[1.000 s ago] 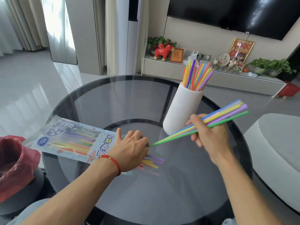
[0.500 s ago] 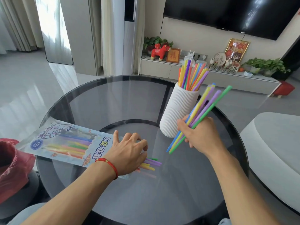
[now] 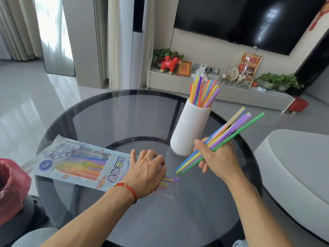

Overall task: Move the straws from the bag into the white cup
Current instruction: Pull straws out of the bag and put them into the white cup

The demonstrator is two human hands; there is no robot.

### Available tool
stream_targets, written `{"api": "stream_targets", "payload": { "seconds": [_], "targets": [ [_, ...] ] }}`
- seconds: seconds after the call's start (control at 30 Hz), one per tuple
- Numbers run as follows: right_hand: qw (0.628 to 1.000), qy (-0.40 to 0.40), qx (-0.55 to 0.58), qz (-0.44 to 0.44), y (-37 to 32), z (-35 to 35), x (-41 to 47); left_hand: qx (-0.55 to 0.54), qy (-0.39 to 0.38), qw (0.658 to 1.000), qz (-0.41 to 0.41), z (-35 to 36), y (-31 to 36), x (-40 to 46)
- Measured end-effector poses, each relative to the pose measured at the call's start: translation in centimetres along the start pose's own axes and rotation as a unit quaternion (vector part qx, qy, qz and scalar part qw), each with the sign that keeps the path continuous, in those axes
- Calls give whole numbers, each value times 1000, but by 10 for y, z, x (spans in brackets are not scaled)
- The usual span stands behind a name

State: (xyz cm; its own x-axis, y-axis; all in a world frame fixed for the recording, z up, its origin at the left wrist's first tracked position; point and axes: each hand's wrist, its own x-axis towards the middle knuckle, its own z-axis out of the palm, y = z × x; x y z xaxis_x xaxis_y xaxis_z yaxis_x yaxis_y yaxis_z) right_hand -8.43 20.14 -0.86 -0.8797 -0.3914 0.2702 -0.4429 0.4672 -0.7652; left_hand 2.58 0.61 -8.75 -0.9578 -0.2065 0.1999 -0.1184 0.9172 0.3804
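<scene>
Holding loose straw bundle (image 3: 219,142) in right hand (image 3: 216,158), fingers pinching it | left hand (image 3: 146,169) spread on bag (image 3: 76,163) | risk: splayed tips missing crowded white cup (image 3: 191,130).

Left hand (image 3: 145,172): palm down, fingers (image 3: 156,157) curled, pressing flat, forearm coming in from lower left, red cord on the wrist. Right hand (image 3: 216,158): raised off the bench, back toward camera, fingers closed in a fist-type grip on a bundle, thumb side up, forearm angled in from lower right.
</scene>
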Motion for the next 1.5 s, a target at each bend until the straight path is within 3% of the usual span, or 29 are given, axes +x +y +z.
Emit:
{"api": "stream_targets", "payload": {
  "seconds": [0.23,0.43,0.6,0.73,0.83,1.0,1.3,1.5],
  "targets": [
    [994,-41,-101,-2,-13,4,0,5,-15,1000,8,-1,-1,-4],
    [992,-35,-122,0,-12,9,-1,3,-21,1000,7,0,-3,-4],
    [997,64,50,-8,-19,-11,10,-10,-3,1000,6,-1,1,-1],
    [954,173,245,-13,-49,-33,38,-31,11,999,-4,-3,2,2],
    [921,234,311,-21,-73,-48,59,-34,13,999,0,-5,2,2],
    [946,272,168,-54,-91,-55,76,-25,10,1000,1,-5,1,2],
    [977,171,-106,-67,-110,-42,99,-7,9,1000,2,-5,1,0],
    [979,155,-118,-54,-120,-45,101,-2,0,1000,-3,-5,0,1]
  ]
}}
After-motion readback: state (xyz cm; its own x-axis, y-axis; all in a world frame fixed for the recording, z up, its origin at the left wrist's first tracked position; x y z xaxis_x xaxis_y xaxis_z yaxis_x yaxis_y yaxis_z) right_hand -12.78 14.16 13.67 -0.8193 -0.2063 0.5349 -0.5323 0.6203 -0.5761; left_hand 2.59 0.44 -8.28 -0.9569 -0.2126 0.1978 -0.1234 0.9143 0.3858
